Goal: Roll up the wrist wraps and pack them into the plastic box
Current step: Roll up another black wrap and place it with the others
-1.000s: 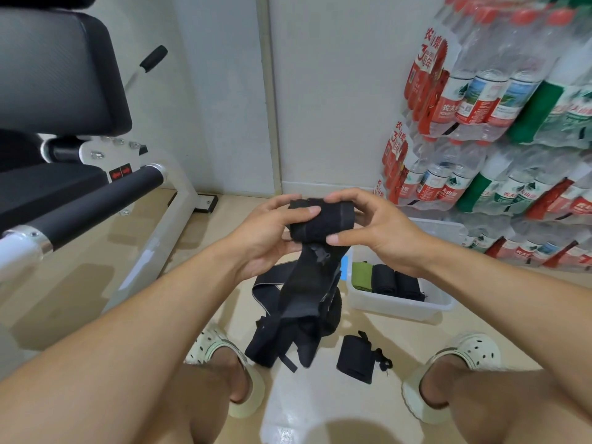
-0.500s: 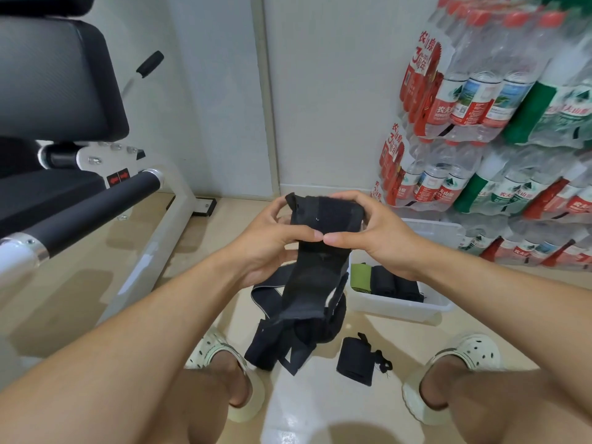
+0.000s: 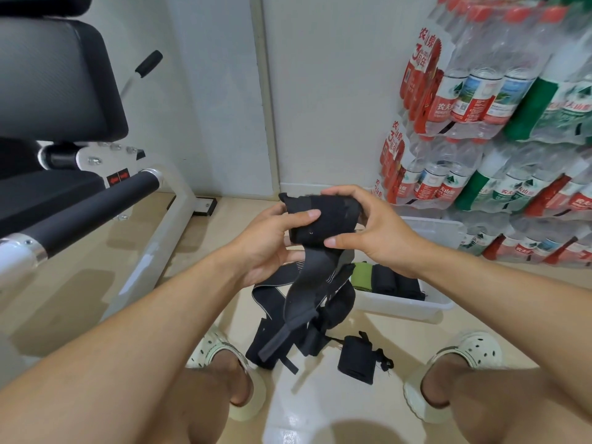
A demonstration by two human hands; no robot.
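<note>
Both hands meet in mid-air over the floor, sharing one black wrap (image 3: 320, 219); the left hand (image 3: 272, 248) grips its left end, thumb laid across the front and fingers curled behind; the right hand (image 3: 374, 232) grasps the right end from above, thumb under the rolled part and fingers bent over the top edge. Between the two hands the wrap is partly rolled into a thick bundle; its loose tail (image 3: 301, 296) hangs down below the hands, twisting toward the floor, its end tilted to the left.

Straight below the hands, a heap (image 3: 333, 312) of unrolled black wraps lies on the pale floor (image 3: 320, 408) between the person's feet; just right of the heap, below the right hand, a rolled wrap (image 3: 357, 360) lies on the floor with a thin cord trailing from it.

Below and right of the right wrist stands the box (image 3: 403, 306), white and shallow; inside it rolls lie side by side, a green roll (image 3: 362, 275) at the left and black rolls (image 3: 395, 282) next to it; the wrist hides part of the box's rear. A second clear tub (image 3: 432, 227) shows just behind the right hand.

Pale clogs are on both feet, the left clog (image 3: 217, 350) below the left forearm and the right clog (image 3: 471, 350) below the right forearm. Far left of the left hand stands a bench (image 3: 61, 78) with black pads and a white frame; right of the right hand, packs of bottles (image 3: 499, 129) are stacked against the wall.
</note>
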